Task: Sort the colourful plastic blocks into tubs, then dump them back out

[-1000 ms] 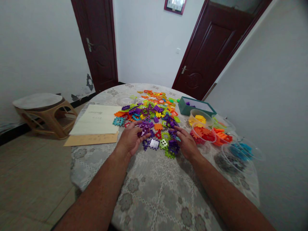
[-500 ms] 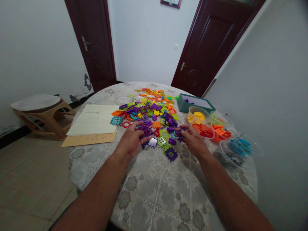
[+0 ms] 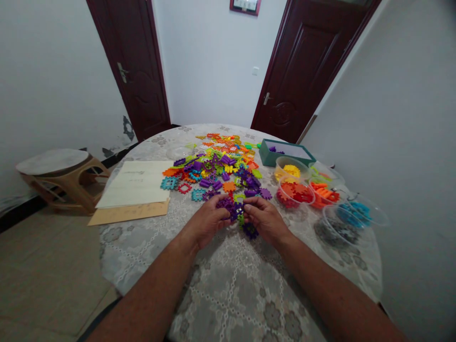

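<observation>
A heap of coloured plastic building pieces (image 3: 217, 166) covers the middle of the round table (image 3: 231, 294). At its near edge my left hand (image 3: 208, 219) and my right hand (image 3: 265, 219) meet, fingers curled, both closed around a small clump of purple pieces (image 3: 233, 207). A purple piece (image 3: 250, 231) lies on the cloth under my right hand, with a green one beside it.
Clear bowls of sorted pieces stand at the right: yellow (image 3: 291, 170), red (image 3: 295, 191), orange (image 3: 326, 192), blue (image 3: 356, 211). A green box (image 3: 285, 153) sits behind them. Papers (image 3: 137, 183) lie on the left, a wooden stool (image 3: 57, 178) stands on the floor.
Both hands drew together toward the near edge of the heap and closed on a clump of purple pieces. The camera tilted slightly down.
</observation>
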Action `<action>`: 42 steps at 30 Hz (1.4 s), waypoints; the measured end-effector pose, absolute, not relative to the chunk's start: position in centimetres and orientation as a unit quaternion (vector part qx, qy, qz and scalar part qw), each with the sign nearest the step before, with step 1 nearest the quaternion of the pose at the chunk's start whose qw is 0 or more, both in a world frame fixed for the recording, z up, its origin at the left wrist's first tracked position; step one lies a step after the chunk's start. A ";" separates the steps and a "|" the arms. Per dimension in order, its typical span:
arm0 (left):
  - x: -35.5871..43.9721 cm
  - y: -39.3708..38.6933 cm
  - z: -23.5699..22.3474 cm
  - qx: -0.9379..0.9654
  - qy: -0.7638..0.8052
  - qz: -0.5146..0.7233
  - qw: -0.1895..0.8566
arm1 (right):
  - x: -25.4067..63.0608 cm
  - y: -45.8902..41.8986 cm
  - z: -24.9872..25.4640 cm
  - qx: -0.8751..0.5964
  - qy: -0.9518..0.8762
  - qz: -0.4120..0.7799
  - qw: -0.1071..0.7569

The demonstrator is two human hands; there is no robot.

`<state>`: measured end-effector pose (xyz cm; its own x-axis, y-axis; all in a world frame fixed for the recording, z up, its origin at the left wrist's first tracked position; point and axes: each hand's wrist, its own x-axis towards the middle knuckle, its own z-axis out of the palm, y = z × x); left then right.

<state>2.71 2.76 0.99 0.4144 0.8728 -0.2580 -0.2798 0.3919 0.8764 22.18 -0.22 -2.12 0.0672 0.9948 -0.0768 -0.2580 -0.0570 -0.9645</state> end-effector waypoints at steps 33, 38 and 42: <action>3.2 3.3 1.3 0.337 0.402 0.433 0.733 | 25.2 -0.6 0.9 -0.487 -0.582 0.519 0.394; 3.2 2.9 1.4 0.359 0.380 0.399 0.753 | 24.0 -0.1 -0.3 -0.492 -0.542 0.489 0.474; 3.2 2.6 1.0 0.405 0.374 0.364 0.751 | 23.1 -0.3 -1.1 -0.507 -0.564 0.457 0.464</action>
